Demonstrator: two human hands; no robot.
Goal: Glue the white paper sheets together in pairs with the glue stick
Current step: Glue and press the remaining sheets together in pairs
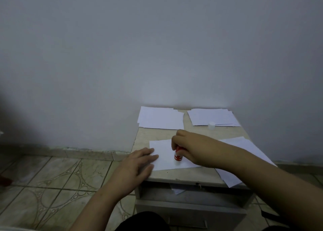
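In the head view, the only one there is, the right hand [187, 147] has its grip closed round the red glue stick [178, 154], fingers curled over the upper part of the barrel, with the lower end tipped down onto a single white sheet [164, 153] lying near the front of the small table [195, 131]; whether the glue end actually touches the paper is hidden, though it looks to be in contact or just above; the left hand [139, 162] lies flat with straight fingers on the sheet's left edge, pressing it down and holding nothing; the stick's white cap [211, 125] stands off it, at the near edge of the far right stack [214, 118], so the stick is open for use; a second pile, the far left stack [160, 118], lies at the back by the wall, and more loose sheets [244, 159] overhang the table's right front corner beneath the right forearm; which piles are glued pairs and which are singles cannot be told; by my judgement the work is in the gluing stroke of one pair, with its mate not yet laid on and pressed, and a good number of sheets probably left.
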